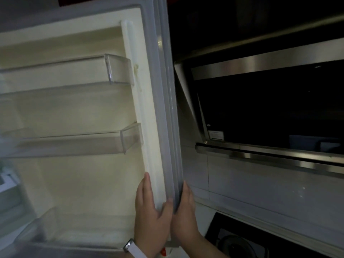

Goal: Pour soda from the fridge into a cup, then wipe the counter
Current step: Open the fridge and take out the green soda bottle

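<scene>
My left hand lies flat on the inner liner of the open fridge door at 6 o'clock, fingers straight and thumb resting across the grey gasket, pressing rather than gripping. My right hand is just beside it on the door's outer edge; its fingers go behind the edge, so I cannot tell whether they curl. The soda is nowhere plain: the clear upper door shelf at 10 o'clock and the lower door shelf at 9 o'clock look bare, and a red-and-white scrap under my wrists is too hidden to name. I judge the door stiff and weighty, its gasket soft, best held by this free edge; a chilled bottle would probably be heavy and slick, so I'd wrap its body.
</scene>
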`<state>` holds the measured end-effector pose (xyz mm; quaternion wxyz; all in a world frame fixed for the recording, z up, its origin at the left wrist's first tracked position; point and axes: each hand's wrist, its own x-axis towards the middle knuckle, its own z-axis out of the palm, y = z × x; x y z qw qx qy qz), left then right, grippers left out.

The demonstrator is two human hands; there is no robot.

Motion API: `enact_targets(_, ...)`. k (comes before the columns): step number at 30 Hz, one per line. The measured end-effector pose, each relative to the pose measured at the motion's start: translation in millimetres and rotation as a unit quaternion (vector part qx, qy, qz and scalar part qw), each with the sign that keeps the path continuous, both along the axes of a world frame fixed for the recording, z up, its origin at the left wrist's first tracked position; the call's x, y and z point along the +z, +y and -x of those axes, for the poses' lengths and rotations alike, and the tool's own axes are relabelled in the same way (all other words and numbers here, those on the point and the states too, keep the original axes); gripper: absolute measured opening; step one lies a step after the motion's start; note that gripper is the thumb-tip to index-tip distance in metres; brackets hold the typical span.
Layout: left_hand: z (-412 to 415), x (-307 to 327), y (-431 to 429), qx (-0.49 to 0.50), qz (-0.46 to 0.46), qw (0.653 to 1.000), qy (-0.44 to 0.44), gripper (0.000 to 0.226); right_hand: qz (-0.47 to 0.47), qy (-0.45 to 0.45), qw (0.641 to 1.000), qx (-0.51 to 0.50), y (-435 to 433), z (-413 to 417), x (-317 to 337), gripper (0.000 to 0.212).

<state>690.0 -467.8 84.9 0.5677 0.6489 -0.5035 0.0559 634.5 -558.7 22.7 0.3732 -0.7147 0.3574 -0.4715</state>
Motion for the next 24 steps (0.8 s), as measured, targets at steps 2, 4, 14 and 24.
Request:
enact_targets(2,-0.9,1.5,0.6,-0.002,0.0,1.0,-0.002,0.084,-0.001,0.007,1.0,-0.001,-1.7,0.8,-0.8,0.093)
enact_targets(4,-5.2,-0.3,1.6,-0.014,-0.004,1.0,-0.011,0.084,-0.011,0.009,1.0,0.003,-2.0,2.1,-0.5,0.096)
enact_targets(14,-49.6,17.4,43.2,-0.064,-0.077,0.993,-0.056,0.071,0.027,0.054,0.998,0.006,14.9,30.6,40.5,0.079)
enact_targets(24,-103.6,12.9,176.8,0.058,-0.218,0.971,-0.078,0.043,0.258,0.149,0.933,0.202,90.6,16.2,79.4,0.024)
